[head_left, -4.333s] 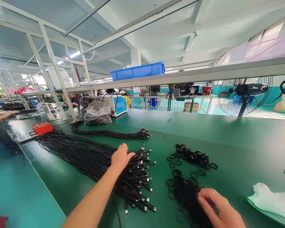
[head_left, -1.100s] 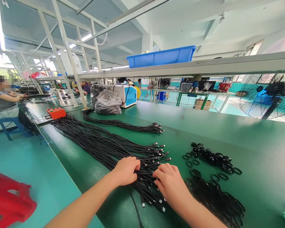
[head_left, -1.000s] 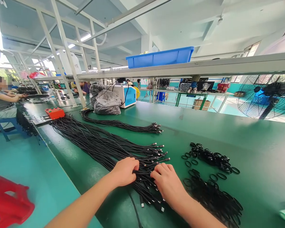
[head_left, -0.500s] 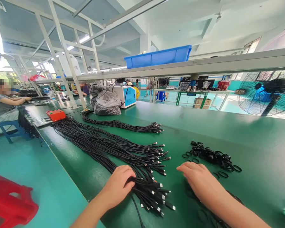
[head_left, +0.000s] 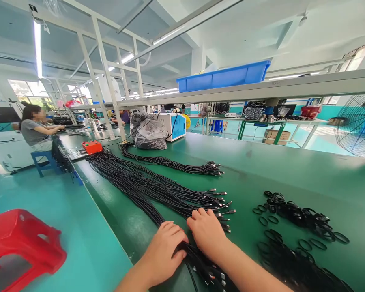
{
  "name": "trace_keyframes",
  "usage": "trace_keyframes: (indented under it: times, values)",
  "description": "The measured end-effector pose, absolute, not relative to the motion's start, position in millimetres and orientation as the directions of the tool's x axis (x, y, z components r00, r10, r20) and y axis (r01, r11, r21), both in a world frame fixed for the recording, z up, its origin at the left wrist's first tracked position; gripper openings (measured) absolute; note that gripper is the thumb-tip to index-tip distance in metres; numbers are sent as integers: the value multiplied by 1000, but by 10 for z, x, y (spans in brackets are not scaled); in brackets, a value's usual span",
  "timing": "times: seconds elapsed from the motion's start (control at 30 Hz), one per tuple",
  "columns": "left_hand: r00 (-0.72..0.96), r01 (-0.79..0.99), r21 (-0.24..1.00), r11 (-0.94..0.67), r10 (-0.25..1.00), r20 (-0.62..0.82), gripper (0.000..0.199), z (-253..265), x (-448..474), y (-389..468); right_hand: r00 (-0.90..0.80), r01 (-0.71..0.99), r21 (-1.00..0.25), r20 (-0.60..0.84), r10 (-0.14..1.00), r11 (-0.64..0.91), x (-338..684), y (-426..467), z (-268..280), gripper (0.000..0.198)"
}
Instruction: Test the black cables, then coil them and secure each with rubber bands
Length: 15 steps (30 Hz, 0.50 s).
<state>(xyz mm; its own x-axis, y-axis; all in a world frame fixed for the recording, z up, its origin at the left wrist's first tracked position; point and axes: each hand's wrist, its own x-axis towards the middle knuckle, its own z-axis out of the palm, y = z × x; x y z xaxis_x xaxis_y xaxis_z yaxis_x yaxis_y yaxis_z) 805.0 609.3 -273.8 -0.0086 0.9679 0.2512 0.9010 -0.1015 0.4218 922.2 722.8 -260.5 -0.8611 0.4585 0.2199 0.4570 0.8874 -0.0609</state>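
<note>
- The bunch [head_left: 197,259] we have in hand lies at the near edge of the loose cables [head_left: 152,184], on the green bench [head_left: 261,162], plug ends pointing towards us.
- Our left hand [head_left: 168,251] is curled around this bunch, thumb beneath; our right hand [head_left: 207,233] reaches across just beside it, fingers bent down, and we cannot tell whether they grip anything.
- As far as we see, one bunch is gathered and drawn partly apart from the rest. Whether a band circles it, our hands hide.
- The many loose cables beyond look unsorted, so by our judgement most remain ungathered.
- Farther back, a separate bundle [head_left: 176,163] lies together; we cannot make out a tie.
- To our right wait two heaps of bands, the far heap [head_left: 304,219] and the blurred near heap [head_left: 301,263], plenty left in both.
- At the cables' far end sits a red box [head_left: 92,147].
</note>
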Motion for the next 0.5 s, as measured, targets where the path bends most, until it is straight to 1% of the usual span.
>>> trace_keyframes:
  times: [0.07,0.13,0.23,0.37,0.5]
  values:
    - [0,901,420,-107,969,245,12,-2711,8031,6112,-850,485,-20,225,476,875,9252,7264,-2593,24]
    - [7,902,417,-111,970,243,10,-2695,8023,6134,-833,515,-1,235,500,857,9275,7341,-2586,20]
    - [8,903,416,-111,970,241,11,-2698,8029,6162,-806,559,31,253,534,829,9265,7483,-2598,22]
    - [0,904,414,-102,971,239,13,-2725,8043,6170,-810,569,90,230,539,817,9167,7588,-2611,24]
    - [-1,908,408,-98,971,237,13,-2736,8037,6166,-801,588,96,211,561,803,9095,7548,-2484,21]
